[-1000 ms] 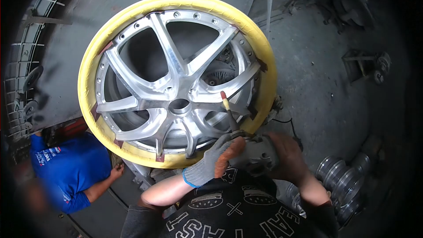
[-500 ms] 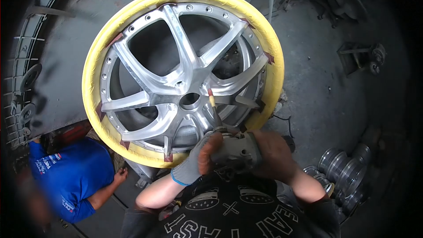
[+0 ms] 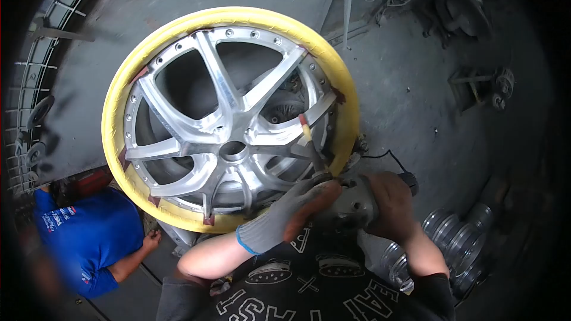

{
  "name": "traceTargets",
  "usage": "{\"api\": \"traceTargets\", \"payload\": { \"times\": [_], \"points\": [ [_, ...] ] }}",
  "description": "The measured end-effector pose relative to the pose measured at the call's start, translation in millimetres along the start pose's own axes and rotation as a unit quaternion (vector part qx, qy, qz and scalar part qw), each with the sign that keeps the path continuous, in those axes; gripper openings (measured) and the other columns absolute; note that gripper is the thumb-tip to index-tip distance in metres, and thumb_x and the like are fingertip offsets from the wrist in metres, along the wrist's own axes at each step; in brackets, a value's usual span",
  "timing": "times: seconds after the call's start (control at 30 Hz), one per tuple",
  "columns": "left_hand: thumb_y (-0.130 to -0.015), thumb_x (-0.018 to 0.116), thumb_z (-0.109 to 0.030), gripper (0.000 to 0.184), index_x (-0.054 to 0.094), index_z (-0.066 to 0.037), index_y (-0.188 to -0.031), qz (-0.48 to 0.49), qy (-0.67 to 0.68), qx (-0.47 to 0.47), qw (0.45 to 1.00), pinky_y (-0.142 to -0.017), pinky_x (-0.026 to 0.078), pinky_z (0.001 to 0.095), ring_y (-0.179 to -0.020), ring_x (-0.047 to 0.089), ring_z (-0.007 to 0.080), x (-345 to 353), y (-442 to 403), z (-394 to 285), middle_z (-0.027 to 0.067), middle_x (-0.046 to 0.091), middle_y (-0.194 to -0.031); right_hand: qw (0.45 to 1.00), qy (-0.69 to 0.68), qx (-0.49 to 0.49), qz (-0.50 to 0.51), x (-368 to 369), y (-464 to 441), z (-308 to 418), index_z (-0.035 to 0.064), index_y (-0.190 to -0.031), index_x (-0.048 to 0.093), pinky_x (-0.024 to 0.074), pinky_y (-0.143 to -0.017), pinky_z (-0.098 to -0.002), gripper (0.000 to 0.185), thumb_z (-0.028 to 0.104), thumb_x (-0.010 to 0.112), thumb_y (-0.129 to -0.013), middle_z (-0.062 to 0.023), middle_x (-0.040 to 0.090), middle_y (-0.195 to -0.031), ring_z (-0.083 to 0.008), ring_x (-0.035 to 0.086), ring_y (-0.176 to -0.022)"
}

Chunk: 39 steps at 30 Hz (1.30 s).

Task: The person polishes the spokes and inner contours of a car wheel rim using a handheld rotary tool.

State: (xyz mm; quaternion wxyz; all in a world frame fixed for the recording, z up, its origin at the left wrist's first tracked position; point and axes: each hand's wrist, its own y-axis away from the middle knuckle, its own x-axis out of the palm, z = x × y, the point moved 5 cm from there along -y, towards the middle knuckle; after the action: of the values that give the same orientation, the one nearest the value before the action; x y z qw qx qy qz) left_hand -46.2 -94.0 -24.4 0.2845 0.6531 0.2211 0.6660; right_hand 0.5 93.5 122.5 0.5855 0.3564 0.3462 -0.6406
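A silver multi-spoke wheel [image 3: 235, 120] with its rim wrapped in yellow tape [image 3: 113, 107] lies face up before me. Both hands hold a grey power tool [image 3: 351, 205] at the wheel's lower right. My left hand [image 3: 279, 211], in a grey glove with an orange palm, is closed round the tool's front end. Round the rear of its body is my right hand [image 3: 389, 202], dark and partly in shadow. The tool's thin shaft ends in a red and cream tip [image 3: 304, 126], over a right-hand spoke; whether it touches the metal I cannot tell.
A person in a blue shirt [image 3: 89, 238] is at the lower left. Several bare wheel rims [image 3: 455, 241] are piled at the lower right. A wire rack [image 3: 35, 83] stands at the left edge, and a small metal stand [image 3: 476, 86] at the right.
The tool and both hands first shifted left, bringing the tip near the wheel's centre hole, then back right to the spoke. The whole view has also shifted. Both hands kept their hold.
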Motion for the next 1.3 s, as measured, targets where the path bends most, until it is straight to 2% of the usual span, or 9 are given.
{"api": "traceTargets", "payload": {
  "times": [0.03, 0.13, 0.33, 0.37, 0.43, 0.57, 0.7, 0.8, 1.3],
  "points": [
    [-0.102, 0.059, -0.018, 0.044, 0.045, -0.008, -0.143, 0.0, 0.003, 0.002, 1.0, -0.104, 0.049, 0.0348, -0.122, 0.057, 0.0178, 31, 1, -10, 0.0108, 0.053, -0.137, 1.0, 0.012, -0.007, -0.015, -5, 1, -9, -0.0001, -0.12, 0.058, 0.0536, -0.079, -0.044, 0.065, 0.021, 0.08, -0.062, -0.0178, 0.066, -0.103, -0.0361, 0.066, -0.091],
    [-0.103, 0.056, -0.014, 0.043, 0.046, -0.008, -0.143, -0.027, -0.185, 0.054, 0.981, -0.106, 0.046, 0.0294, -0.126, 0.054, 0.0149, 76, -17, -18, 0.0106, 0.053, -0.139, 1.0, 0.016, -0.01, -0.006, -14, 0, -40, -0.0007, -0.12, 0.058, 0.0539, -0.078, -0.0445, 0.065, 0.019, 0.08, -0.062, -0.0184, 0.066, -0.102, -0.0374, 0.066, -0.09],
    [-0.098, 0.062, -0.008, 0.053, 0.042, -0.004, -0.148, -0.038, -0.114, 0.158, 0.98, -0.111, 0.04, 0.0285, -0.132, 0.05, 0.018, 38, -81, -6, 0.0122, 0.05, -0.145, 1.0, 0.019, -0.016, 0.011, -28, -13, -83, 0.0006, -0.122, 0.058, 0.0534, -0.08, -0.0453, 0.068, 0.016, 0.081, -0.061, -0.0181, 0.066, -0.101, -0.0381, 0.066, -0.09],
    [-0.097, 0.061, -0.005, 0.053, 0.043, -0.003, -0.147, -0.028, -0.359, 0.319, 0.876, -0.111, 0.039, 0.0293, -0.133, 0.049, 0.0183, 46, -77, -19, 0.012, 0.05, -0.145, 1.0, 0.016, -0.019, 0.013, -30, -14, -87, 0.0006, -0.122, 0.058, 0.0534, -0.08, -0.0453, 0.068, 0.016, 0.081, -0.061, -0.0181, 0.066, -0.101, -0.0381, 0.066, -0.09],
    [-0.096, 0.06, -0.003, 0.054, 0.043, -0.002, -0.147, -0.018, -0.569, 0.449, 0.689, -0.112, 0.038, 0.03, -0.133, 0.049, 0.0185, 59, -72, -16, 0.0118, 0.049, -0.145, 1.0, 0.0, -0.014, 0.025, -31, -18, -95, 0.0015, -0.123, 0.058, 0.053, -0.081, -0.0456, 0.069, 0.016, 0.081, -0.06, -0.0178, 0.065, -0.101, -0.0385, 0.065, -0.091],
    [-0.093, 0.063, -0.005, 0.052, 0.045, -0.002, -0.142, -0.031, -0.534, 0.432, 0.726, -0.112, 0.038, 0.0309, -0.132, 0.048, 0.018, 87, -67, -15, 0.0126, 0.049, -0.143, 0.998, -0.017, -0.024, 0.047, -33, -23, -102, 0.0021, -0.125, 0.057, 0.0523, -0.082, -0.0455, 0.071, 0.015, 0.081, -0.06, -0.0177, 0.065, -0.101, -0.039, 0.065, -0.092],
    [-0.094, 0.062, -0.004, 0.043, 0.047, -0.003, -0.135, -0.006, -0.38, 0.353, 0.855, -0.105, 0.04, 0.0289, -0.124, 0.049, 0.0156, 71, -77, -2, 0.0104, 0.05, -0.135, 0.996, -0.033, -0.014, 0.082, -33, -23, -99, 0.0019, -0.125, 0.057, 0.0513, -0.087, -0.0462, 0.073, 0.012, 0.082, -0.057, -0.0189, 0.065, -0.108, -0.0407, 0.064, -0.099],
    [-0.095, 0.06, -0.004, 0.036, 0.047, -0.004, -0.129, 0.002, -0.26, 0.298, 0.918, -0.1, 0.042, 0.0273, -0.117, 0.05, 0.0137, 58, -80, 9, 0.0087, 0.051, -0.129, 0.994, -0.052, -0.014, 0.1, -31, -21, -93, 0.0019, -0.124, 0.058, 0.0508, -0.09, -0.0468, 0.074, 0.011, 0.084, -0.055, -0.02, 0.065, -0.113, -0.0419, 0.063, -0.105],
    [-0.099, 0.053, -0.003, 0.005, 0.052, -0.007, -0.101, -0.006, -0.083, 0.209, 0.974, -0.074, 0.051, 0.0196, -0.086, 0.056, 0.0045, 0, -51, 30, 0.0004, 0.057, -0.099, 0.994, -0.025, -0.05, 0.096, -9, -15, -33, 0.0009, -0.126, 0.054, 0.052, -0.086, -0.0471, 0.074, 0.014, 0.083, -0.059, -0.0208, 0.065, -0.107, -0.0408, 0.064, -0.098]
  ]
}}
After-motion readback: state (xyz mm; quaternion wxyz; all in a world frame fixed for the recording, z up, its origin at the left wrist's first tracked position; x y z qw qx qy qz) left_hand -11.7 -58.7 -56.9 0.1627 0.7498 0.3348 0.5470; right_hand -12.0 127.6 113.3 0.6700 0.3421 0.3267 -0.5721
